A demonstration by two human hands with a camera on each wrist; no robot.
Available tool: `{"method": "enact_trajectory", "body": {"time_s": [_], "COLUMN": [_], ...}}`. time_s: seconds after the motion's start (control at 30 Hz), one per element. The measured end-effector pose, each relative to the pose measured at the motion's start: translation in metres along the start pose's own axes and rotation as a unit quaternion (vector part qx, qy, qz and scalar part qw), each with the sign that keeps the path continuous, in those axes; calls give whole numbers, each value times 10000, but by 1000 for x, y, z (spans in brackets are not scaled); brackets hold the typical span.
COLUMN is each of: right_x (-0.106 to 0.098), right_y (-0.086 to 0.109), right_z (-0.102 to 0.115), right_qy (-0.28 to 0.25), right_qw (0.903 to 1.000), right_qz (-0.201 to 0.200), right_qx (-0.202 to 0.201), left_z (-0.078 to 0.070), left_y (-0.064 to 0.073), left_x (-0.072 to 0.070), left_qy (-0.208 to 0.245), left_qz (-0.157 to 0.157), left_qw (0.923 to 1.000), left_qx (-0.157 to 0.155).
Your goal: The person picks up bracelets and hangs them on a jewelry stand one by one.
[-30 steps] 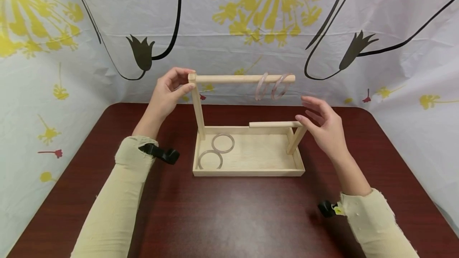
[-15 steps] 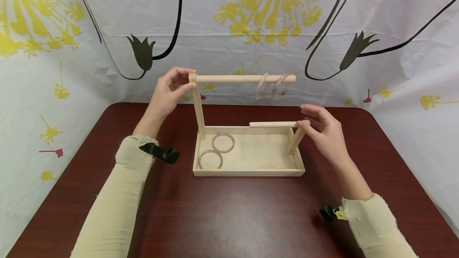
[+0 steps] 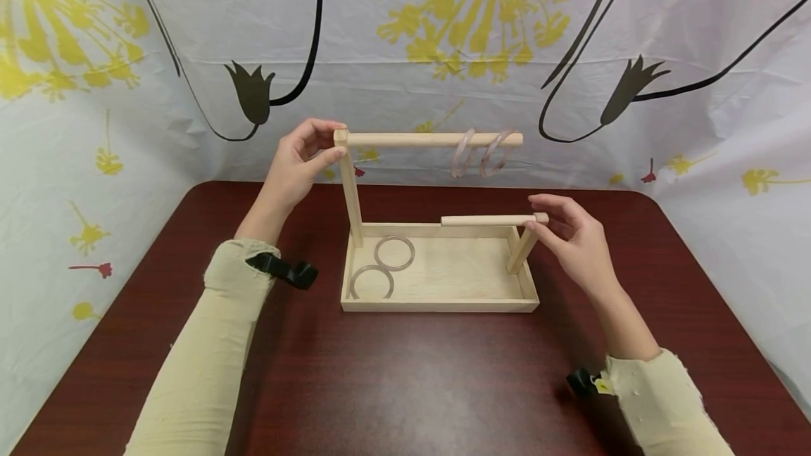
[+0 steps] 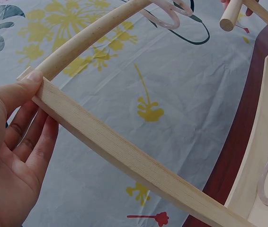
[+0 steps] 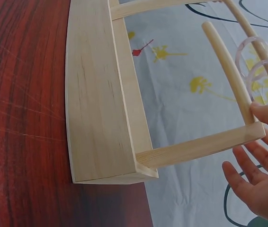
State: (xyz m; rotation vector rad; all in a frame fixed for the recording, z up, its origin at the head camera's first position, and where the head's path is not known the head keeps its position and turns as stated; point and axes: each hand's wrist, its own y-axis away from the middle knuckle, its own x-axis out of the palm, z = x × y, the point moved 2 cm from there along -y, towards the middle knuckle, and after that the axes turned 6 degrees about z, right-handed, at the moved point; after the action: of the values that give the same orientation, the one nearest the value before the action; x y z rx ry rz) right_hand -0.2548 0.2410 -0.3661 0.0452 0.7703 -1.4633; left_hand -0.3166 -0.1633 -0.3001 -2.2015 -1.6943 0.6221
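A wooden two-bar jewellery stand [image 3: 437, 307] rests on the table. My left hand [image 3: 294, 160] pinches the top of its tall post [image 3: 350, 195], thumb on one side and fingers behind, as the left wrist view shows. At the short post [image 3: 523, 248], my right hand [image 3: 573, 238] grips the top corner, with the thumb against the lower bar [image 3: 484, 221] and the index finger behind. Two translucent pinkish bangles, the left one [image 3: 455, 160] and the right one [image 3: 484, 160], hang near the free end of the upper bar [image 3: 399, 139].
Two more bangles, a rear one [image 3: 413, 253] and a front one [image 3: 369, 267], lie flat at the left of the stand's tray. The dark red table [image 3: 405, 385] extends around it. A printed floral cloth [image 3: 393, 20] hangs behind.
My right hand has moved slightly down and closed from just beside the short post onto its top corner. The left hand, the stand and the bangles have stayed put.
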Motion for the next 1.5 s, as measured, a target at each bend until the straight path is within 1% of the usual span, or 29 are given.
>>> {"method": "enact_trajectory", "body": {"time_s": [0.2,0.6,1.23,1.5], "right_x": [0,2,2,1], "right_y": [3,6,10,11], "right_z": [0,-2,-6,-8], "right_qy": [20,-33,-109,-67], "right_qw": [9999,9998,9998,9998], "right_qz": [54,125,131,136], "right_qx": [104,129,95,161], "left_z": [0,0,0,0], "left_y": [0,0,0,0], "left_x": [0,0,1,0], "left_qy": [16,44,62,20], "left_qz": [6,3,-10,-16], "left_qw": [10000,10000,10000,10000], "left_qx": [-16,-29,-9,-14]}}
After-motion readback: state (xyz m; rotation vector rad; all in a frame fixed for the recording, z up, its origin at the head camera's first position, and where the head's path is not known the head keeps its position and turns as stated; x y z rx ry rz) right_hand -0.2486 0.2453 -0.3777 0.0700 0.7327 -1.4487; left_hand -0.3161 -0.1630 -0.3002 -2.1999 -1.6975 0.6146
